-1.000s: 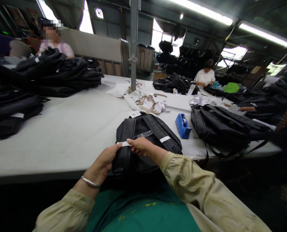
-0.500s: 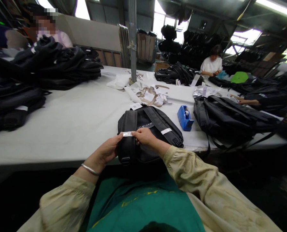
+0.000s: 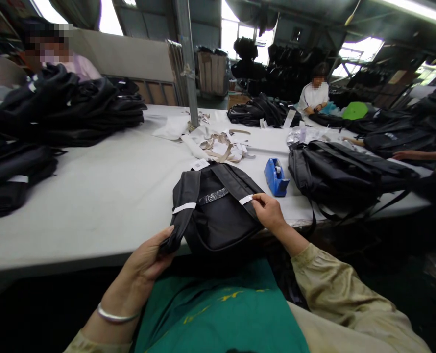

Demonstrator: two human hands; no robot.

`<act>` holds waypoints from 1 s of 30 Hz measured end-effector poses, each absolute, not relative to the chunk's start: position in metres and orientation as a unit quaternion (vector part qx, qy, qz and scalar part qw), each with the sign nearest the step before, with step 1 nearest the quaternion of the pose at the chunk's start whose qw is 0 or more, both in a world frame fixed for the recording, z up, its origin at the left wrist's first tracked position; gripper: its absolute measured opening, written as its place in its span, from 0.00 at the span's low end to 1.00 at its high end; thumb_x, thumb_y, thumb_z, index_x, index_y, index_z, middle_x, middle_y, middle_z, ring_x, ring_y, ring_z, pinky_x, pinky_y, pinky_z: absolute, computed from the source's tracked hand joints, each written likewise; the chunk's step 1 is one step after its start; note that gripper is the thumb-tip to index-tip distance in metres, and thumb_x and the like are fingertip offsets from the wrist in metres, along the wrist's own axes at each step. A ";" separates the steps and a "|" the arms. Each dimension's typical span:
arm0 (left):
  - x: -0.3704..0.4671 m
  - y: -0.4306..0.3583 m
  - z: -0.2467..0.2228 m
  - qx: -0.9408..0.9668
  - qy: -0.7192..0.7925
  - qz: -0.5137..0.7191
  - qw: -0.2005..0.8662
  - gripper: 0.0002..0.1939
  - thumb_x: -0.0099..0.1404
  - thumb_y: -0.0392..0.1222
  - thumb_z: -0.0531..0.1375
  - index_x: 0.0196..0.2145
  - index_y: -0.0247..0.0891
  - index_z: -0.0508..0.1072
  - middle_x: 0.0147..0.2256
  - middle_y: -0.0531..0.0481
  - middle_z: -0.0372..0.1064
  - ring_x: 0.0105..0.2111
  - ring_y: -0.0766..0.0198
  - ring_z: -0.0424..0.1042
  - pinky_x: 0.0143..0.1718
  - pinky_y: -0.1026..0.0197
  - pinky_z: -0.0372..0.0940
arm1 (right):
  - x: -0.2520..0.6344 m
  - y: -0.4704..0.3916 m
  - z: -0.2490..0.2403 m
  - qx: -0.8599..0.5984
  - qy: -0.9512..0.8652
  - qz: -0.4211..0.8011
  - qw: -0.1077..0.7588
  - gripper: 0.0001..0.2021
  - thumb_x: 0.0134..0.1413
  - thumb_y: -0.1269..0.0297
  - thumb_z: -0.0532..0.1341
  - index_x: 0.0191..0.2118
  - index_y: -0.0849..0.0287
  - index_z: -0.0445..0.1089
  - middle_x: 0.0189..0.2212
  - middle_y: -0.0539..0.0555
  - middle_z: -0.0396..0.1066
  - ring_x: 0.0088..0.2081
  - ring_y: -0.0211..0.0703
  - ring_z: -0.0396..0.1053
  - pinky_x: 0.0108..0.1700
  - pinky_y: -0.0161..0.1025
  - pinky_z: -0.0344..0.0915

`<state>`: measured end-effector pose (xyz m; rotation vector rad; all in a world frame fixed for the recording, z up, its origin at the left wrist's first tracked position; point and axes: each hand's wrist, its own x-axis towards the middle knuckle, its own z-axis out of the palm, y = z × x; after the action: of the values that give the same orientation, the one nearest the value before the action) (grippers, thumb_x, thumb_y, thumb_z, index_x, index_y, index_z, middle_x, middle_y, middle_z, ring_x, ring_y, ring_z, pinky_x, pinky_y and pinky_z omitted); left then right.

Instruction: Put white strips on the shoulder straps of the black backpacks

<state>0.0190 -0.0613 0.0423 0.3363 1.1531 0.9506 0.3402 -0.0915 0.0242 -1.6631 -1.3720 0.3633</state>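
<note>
A black backpack [image 3: 221, 223] lies at the table's near edge with its straps facing up. My left hand [image 3: 154, 255] is closed around the lower end of its left shoulder strap [image 3: 183, 218]. A white band [image 3: 184, 208] wraps that strap above my fingers. My right hand [image 3: 269, 211] pinches the right shoulder strap [image 3: 234, 182] at its white band [image 3: 245, 199]. Between the straps runs a shiny strip [image 3: 213, 196]. A white tag [image 3: 200, 164] sticks out at the bag's top.
A blue tape dispenser [image 3: 276, 177] stands right of the bag, beside more black backpacks [image 3: 335, 166]. Paper scraps [image 3: 223, 146] lie by a metal post [image 3: 187, 63]. Black bags [image 3: 71, 110] are piled at left. Co-workers sit far left and at back right; another person's hand shows at right.
My left hand has moved from the left strap's white band down to its lower end. My right hand has gone across to the right strap's band. The view has shifted slightly.
</note>
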 end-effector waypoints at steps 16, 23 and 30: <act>0.054 -0.078 0.048 0.372 0.495 0.372 0.692 0.17 0.58 0.52 0.68 0.36 0.34 0.76 0.31 0.46 0.76 0.29 0.60 0.74 0.30 0.62 0.70 | 0.222 -0.099 0.044 -0.478 -0.367 0.714 0.356 0.11 0.56 0.60 0.65 0.37 0.64 0.70 0.26 0.53 0.75 0.20 0.37 0.71 0.16 0.27 0.56; 0.061 -0.081 0.033 0.310 0.441 0.304 0.786 0.18 0.67 0.48 0.59 0.28 0.28 0.75 0.22 0.40 0.72 0.18 0.59 0.70 0.17 0.61 0.66 | 0.205 -0.108 0.031 -0.503 -0.329 0.700 0.386 0.06 0.55 0.68 0.63 0.37 0.65 0.69 0.22 0.51 0.72 0.18 0.37 0.70 0.16 0.28 0.60; 0.070 -0.045 0.038 0.228 0.485 0.308 0.786 0.12 0.67 0.39 0.59 0.30 0.28 0.75 0.25 0.37 0.76 0.21 0.56 0.74 0.23 0.57 0.73 | 0.200 -0.110 0.028 -0.500 -0.318 0.708 0.383 0.06 0.55 0.67 0.63 0.38 0.64 0.68 0.22 0.50 0.72 0.18 0.37 0.70 0.15 0.28 0.61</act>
<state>0.0698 -0.0445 0.0384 0.4913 1.0447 0.6644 0.1997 -0.1101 0.0276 -1.2761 -0.8099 1.8065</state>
